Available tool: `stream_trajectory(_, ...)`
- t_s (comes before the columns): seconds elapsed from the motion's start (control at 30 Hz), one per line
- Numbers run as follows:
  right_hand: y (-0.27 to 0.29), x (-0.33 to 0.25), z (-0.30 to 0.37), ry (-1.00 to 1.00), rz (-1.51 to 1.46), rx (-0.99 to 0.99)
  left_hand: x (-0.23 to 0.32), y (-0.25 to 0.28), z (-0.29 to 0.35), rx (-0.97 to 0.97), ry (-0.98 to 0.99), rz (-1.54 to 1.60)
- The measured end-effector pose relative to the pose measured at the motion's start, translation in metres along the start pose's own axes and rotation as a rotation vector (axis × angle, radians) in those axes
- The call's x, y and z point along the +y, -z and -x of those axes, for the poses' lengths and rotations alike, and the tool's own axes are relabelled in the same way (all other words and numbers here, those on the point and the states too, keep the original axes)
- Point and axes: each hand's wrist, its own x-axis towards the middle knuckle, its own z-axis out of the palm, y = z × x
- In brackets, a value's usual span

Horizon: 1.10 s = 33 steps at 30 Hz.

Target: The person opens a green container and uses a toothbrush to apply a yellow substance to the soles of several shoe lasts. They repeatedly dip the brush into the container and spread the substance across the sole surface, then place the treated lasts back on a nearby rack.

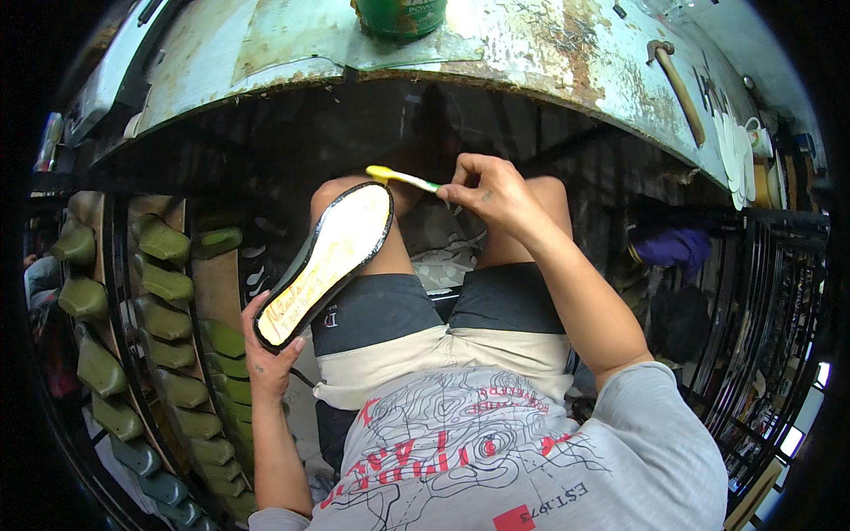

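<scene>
My left hand [270,367] is closed round the heel end of a shoe [332,252], whose underside faces up at me. Its bottom is pale, edged in black, with handwriting near the heel and a yellowish coat along parts of it. The toe end leans over my knee, pointing away and to the right. Between the fingertips of my right hand [491,190] is a toothbrush [409,180] with a white and green handle. Its yellow-coated head is at the toe edge of the shoe; whether it touches cannot be made out.
A worn workbench [301,40] crosses the far side, bearing a green tub [401,16] and a hammer [677,93]. White sole-shaped pieces [735,159] lie at its right end. Racks of olive shoe lasts [168,319] stand at left. A dark metal rack [744,354] stands at right.
</scene>
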Motion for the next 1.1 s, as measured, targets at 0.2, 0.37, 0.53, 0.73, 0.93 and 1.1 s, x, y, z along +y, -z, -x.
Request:
stream_trajectory(0.2, 0.001, 0.014, 0.003, 0.049, 0.059, -0.03, -0.002, 0.001, 0.001, -0.005, 0.017, 0.024)
stream_trajectory(0.37, 0.002, 0.016, 0.007, 0.201, 0.081, -0.247, -0.003, 0.001, 0.002, -0.013, 0.0, 0.035)
stream_trajectory(0.53, 0.004, 0.013, 0.017, 0.027, -0.089, 0.001, -0.004, -0.001, 0.003, 0.026, 0.0, 0.034)
stream_trajectory(0.73, 0.007, 0.007, 0.03, 0.099, 0.055, -0.02, -0.006, 0.0, 0.004, 0.016, 0.01, 0.015)
stream_trajectory(0.93, 0.006, -0.003, 0.031, 0.207, 0.085, -0.299, -0.007, 0.001, 0.003, 0.008, -0.017, 0.0)
stream_trajectory(1.1, -0.003, -0.013, 0.014, 0.214, 0.19, -0.053, -0.005, 0.002, 0.005, 0.004, 0.0, 0.017)
